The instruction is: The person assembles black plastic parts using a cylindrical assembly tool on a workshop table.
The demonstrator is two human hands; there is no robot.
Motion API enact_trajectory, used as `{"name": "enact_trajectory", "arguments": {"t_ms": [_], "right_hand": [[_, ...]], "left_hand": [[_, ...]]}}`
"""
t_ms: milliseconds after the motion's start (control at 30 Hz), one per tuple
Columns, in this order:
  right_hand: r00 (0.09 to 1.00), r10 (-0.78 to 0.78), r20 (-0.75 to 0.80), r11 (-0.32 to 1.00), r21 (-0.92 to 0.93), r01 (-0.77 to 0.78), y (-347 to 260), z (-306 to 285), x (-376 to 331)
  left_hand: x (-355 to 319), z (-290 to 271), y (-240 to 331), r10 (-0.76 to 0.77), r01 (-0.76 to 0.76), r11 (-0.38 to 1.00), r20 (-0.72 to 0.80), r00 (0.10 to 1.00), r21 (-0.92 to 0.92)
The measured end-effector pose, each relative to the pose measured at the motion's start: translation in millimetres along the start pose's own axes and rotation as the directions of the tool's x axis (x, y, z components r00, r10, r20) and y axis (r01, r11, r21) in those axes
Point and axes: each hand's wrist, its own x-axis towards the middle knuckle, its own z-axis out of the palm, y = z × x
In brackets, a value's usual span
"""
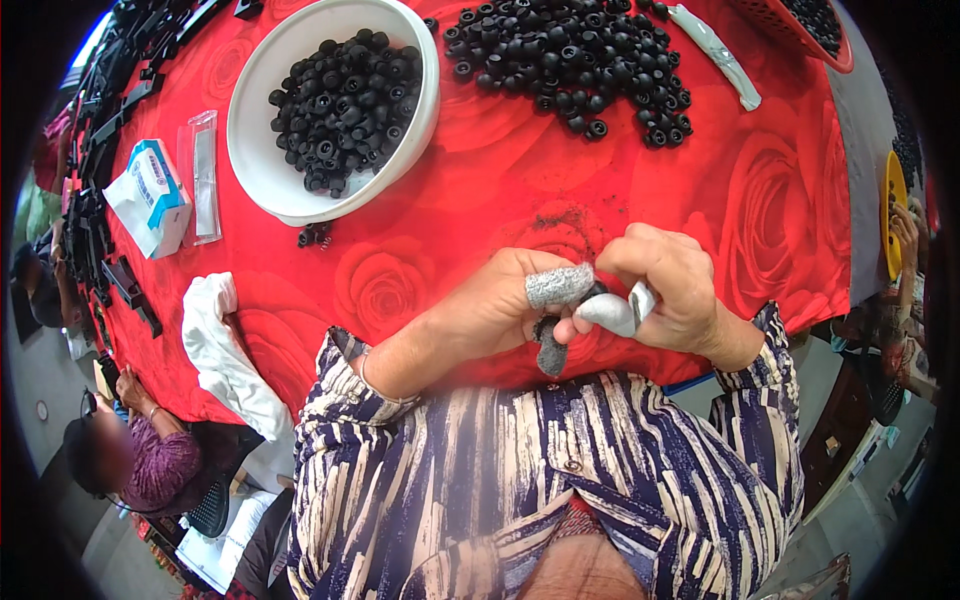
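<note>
In front of my chest, my two hands meet above the table edge. My left hand (505,300) is closed, with grey fabric covers on the thumb and another fingertip. It pinches a small black plastic part (593,292), mostly hidden by the fingers. My right hand (665,285) is curled closed against it, with a whitish cover (610,314) on one digit. A pale, shiny strip (643,298) shows in the right fingers; I cannot tell what it is. Beyond the hands, dark crumbs (565,220) are scattered on the red rose-patterned tablecloth (770,210).
A white bowl (432,120) of round black parts stands far left, beside a loose pile (575,55) of similar parts. A white-wrapped strip (715,55), red basket (845,50), tissue pack (150,200), clear packet (204,180) and white cloth (225,350) lie around. People sit on both sides.
</note>
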Motion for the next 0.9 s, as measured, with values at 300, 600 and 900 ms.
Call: {"name": "enact_trajectory", "arguments": {"t_ms": [300, 600, 900], "right_hand": [[0.998, -0.037, 0.057, 0.999, 0.007, 0.037, 12.3, -0.5, -3.6], [1.000, -0.030, -0.009, 0.999, 0.024, 0.030, 11.7, 3.3, -5.2], [0.991, -0.136, -0.001, 0.989, -0.050, 0.136, 6.5, 1.2, -4.4]], "left_hand": [[1.0, -2.6, -5.6, 0.191, -0.186, 0.977, -0.050, 0.980, 0.100], [0.9, -0.9, -2.0, 0.132, -0.130, 0.991, -0.084, 0.988, 0.034], [-2.5, 1.4, 0.7, 0.129, -0.123, 0.988, -0.068, 0.989, 0.094]]}}
